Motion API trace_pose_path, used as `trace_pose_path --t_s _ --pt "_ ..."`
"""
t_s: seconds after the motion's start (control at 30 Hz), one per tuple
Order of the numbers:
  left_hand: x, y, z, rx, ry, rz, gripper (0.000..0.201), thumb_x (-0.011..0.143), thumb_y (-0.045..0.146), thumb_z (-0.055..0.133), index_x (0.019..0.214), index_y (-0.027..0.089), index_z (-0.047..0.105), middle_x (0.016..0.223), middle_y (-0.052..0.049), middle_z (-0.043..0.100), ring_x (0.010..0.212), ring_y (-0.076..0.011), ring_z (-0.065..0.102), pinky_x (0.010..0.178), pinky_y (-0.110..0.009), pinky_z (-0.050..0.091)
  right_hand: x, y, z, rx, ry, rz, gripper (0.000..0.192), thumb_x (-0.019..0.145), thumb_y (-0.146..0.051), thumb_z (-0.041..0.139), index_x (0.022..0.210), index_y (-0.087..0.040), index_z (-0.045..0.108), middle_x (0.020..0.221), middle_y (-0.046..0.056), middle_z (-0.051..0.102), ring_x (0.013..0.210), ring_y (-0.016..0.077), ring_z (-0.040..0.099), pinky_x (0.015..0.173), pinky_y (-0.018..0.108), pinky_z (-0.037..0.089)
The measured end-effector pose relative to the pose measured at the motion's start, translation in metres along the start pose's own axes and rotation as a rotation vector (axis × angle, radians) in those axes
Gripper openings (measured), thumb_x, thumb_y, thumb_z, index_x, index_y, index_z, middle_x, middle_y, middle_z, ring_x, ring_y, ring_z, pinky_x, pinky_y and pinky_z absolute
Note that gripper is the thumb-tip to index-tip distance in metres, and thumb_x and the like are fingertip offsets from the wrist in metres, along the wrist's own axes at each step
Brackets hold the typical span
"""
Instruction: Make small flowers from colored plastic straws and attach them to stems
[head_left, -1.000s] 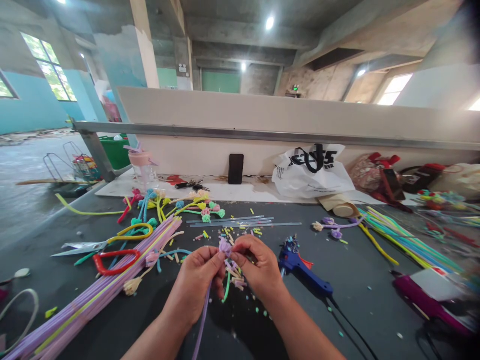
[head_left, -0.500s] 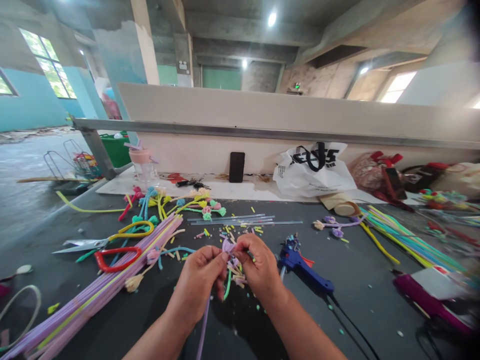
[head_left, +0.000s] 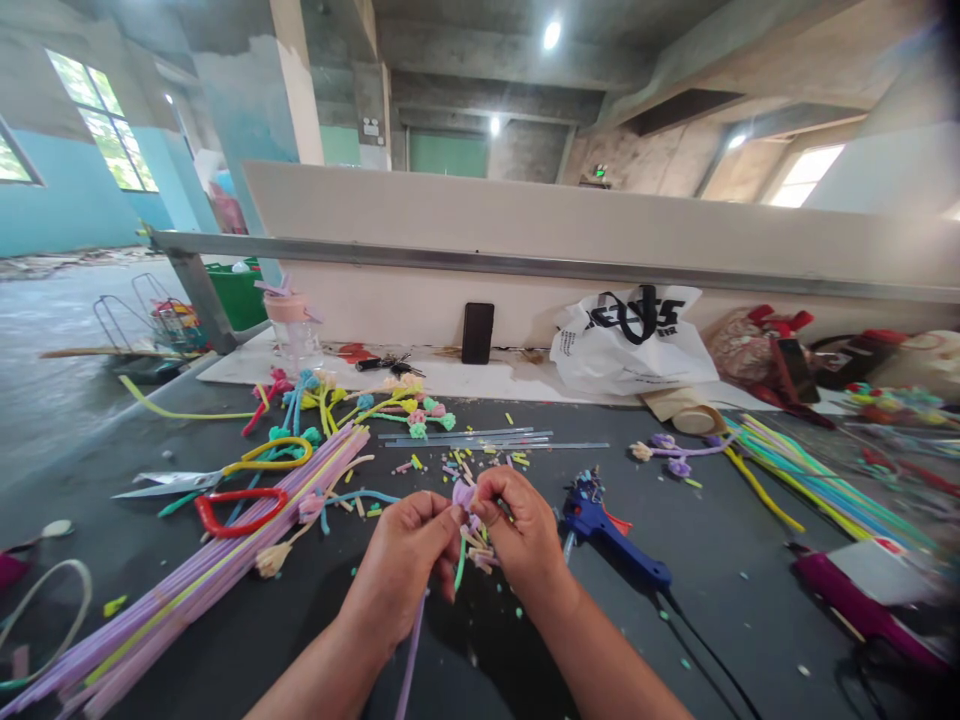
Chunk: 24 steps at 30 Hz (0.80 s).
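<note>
While both hands meet above the dark grey tabletop point(head_left: 300, 640), the left hand point(head_left: 405, 570) and right hand point(head_left: 521, 535) pinch the curled head of a lilac fuzzy pipe cleaner point(head_left: 463, 494), fingertips closed on it; its stem hangs down between the wrists. A blue glue gun point(head_left: 611, 535) lies just beside the right hand. Short offcuts, perhaps pipe-cleaner scraps, lie scattered under the fingers.

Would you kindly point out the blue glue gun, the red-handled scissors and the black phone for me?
Blue glue gun point(head_left: 611, 540): head view, on the middle of its blue body.
Red-handled scissors point(head_left: 238, 508): head view, on the red handle loop.
Black phone point(head_left: 478, 333): head view, on the centre of its dark back.
</note>
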<state>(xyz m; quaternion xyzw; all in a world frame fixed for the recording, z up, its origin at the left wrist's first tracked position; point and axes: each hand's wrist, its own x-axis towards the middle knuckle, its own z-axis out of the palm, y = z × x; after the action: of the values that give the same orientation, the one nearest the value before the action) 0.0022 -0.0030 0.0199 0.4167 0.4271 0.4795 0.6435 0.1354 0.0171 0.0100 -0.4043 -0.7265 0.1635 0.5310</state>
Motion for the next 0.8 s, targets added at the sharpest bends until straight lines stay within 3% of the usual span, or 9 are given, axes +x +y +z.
trace_pose_path --t_s 0.13,0.27,0.47,0.8 --pt "0.0018 0.0024 -0.0035 -0.013 0.017 0.01 0.027 0.071 0.036 0.062 0.059 0.016 0.048 0.045 0.006 0.046 0.032 -0.0054 0.039 0.03 -0.017 0.034 0.0 0.0033 0.0005 0.047 0.01 0.038 0.006 0.077 -0.016 0.053 0.074 -0.02 0.052 0.072 0.0 0.053 0.065 0.0131 0.049 0.061 0.024 0.041" --pt "0.003 0.003 -0.0071 0.009 0.011 0.036 0.028 0.072 0.036 0.06 0.058 0.015 0.047 0.046 0.006 0.046 0.033 -0.0052 0.039 0.031 -0.018 0.035 0.0011 0.0033 -0.0014 0.041 0.009 -0.026 0.01 0.079 -0.013 0.052 0.082 -0.021 0.055 0.082 0.002 0.056 0.071 0.0137 0.052 0.065 0.026 0.043" --pt "0.0029 0.002 -0.0063 0.037 0.008 0.023 0.028 0.072 0.037 0.06 0.058 0.016 0.048 0.047 0.005 0.047 0.033 -0.0056 0.04 0.031 -0.018 0.035 0.0048 -0.0029 -0.0028 0.001 0.0 -0.128 0.007 0.079 -0.016 0.055 0.077 -0.022 0.058 0.075 0.003 0.058 0.074 0.0165 0.055 0.068 0.029 0.046" --pt "-0.0023 0.0087 -0.0014 0.126 0.016 0.035 0.022 0.072 0.033 0.059 0.061 0.015 0.052 0.045 0.005 0.05 0.033 -0.0074 0.046 0.036 -0.018 0.038 0.0044 0.0006 -0.0029 -0.032 0.002 -0.095 0.012 0.077 -0.012 0.054 0.069 -0.021 0.054 0.07 0.001 0.056 0.068 0.0151 0.053 0.063 0.027 0.043"
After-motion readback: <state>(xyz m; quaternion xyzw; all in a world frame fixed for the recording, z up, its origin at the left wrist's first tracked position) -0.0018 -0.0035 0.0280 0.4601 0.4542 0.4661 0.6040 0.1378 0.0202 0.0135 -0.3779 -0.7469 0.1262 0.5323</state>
